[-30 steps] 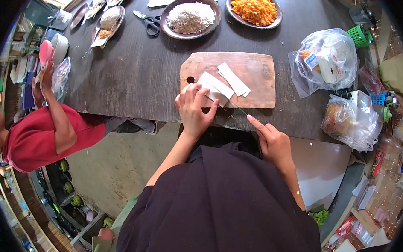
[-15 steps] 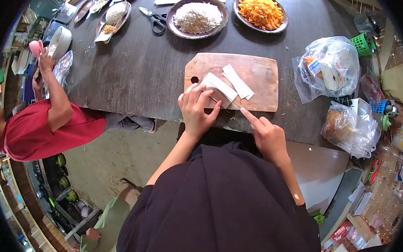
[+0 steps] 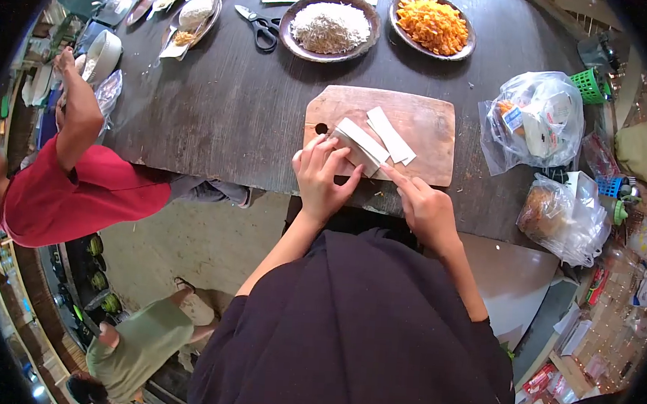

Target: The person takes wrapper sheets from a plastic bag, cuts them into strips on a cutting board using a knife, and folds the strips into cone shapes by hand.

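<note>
White flat strips (image 3: 391, 136) lie on a wooden cutting board (image 3: 431, 134) in front of me. Fingertips of my left hand (image 3: 323, 176) press on the white piece (image 3: 363, 141) nearest me, with the thumb spread to the side. My right hand (image 3: 425, 208) is closed at the board's near edge, its index finger stretched forward beside that piece. It seems to grip a knife whose thin grey blade (image 3: 361, 158) runs along the piece towards my left fingers; the handle is hidden in my palm.
Behind the board stand a plate of white shreds (image 3: 330, 28), a plate of orange pieces (image 3: 432, 25) and black scissors (image 3: 262, 29). Plastic bags (image 3: 540, 115) lie at right. A person in a red shirt (image 3: 90, 199) is at left, another in green (image 3: 140, 346) lower down.
The view has shifted slightly, and my hands stay at the same white piece. The red-shirted person's arm has moved; the pink item there is out of sight. The person in green shows more fully.
</note>
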Action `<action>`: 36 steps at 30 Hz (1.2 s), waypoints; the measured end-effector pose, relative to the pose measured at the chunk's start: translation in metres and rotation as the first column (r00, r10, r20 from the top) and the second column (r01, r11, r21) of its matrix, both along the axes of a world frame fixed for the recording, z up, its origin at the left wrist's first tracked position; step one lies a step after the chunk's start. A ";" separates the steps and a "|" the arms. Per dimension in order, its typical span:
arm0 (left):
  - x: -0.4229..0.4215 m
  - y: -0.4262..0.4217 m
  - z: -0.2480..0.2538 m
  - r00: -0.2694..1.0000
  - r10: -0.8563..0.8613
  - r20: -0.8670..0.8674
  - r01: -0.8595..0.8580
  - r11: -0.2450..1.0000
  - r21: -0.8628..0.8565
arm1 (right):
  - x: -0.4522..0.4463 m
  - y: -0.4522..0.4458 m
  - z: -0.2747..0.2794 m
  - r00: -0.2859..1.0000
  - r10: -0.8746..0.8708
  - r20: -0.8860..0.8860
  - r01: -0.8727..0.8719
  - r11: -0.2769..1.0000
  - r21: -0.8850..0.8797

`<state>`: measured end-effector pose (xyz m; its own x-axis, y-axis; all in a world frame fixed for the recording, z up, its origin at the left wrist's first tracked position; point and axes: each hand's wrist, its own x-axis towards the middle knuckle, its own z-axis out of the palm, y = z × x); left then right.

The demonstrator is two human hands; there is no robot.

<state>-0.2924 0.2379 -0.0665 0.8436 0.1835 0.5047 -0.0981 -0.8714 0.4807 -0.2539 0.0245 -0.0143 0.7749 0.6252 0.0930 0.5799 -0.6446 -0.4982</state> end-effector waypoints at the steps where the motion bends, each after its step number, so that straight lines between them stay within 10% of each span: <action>1: -0.001 0.000 0.000 1.000 0.003 -0.002 -0.003 1.000 -0.001 | 0.001 0.002 -0.001 1.000 0.001 0.005 -0.001 1.000 0.022; 26: -0.002 -0.001 0.000 0.997 0.010 -0.080 -0.001 0.993 0.119 | 0.013 0.035 -0.007 0.995 -0.057 0.086 0.058 0.998 -0.012; 36: -0.004 -0.002 0.009 0.975 -0.154 -0.162 0.180 0.971 0.157 | 0.045 -0.018 -0.004 0.898 -0.419 0.135 0.429 0.902 -0.048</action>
<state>-0.2968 0.2360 -0.0572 0.9222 -0.0438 0.3843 -0.1885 -0.9184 0.3477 -0.2091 0.0065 -0.0180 0.9541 0.2486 0.1670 0.2952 -0.8751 -0.3835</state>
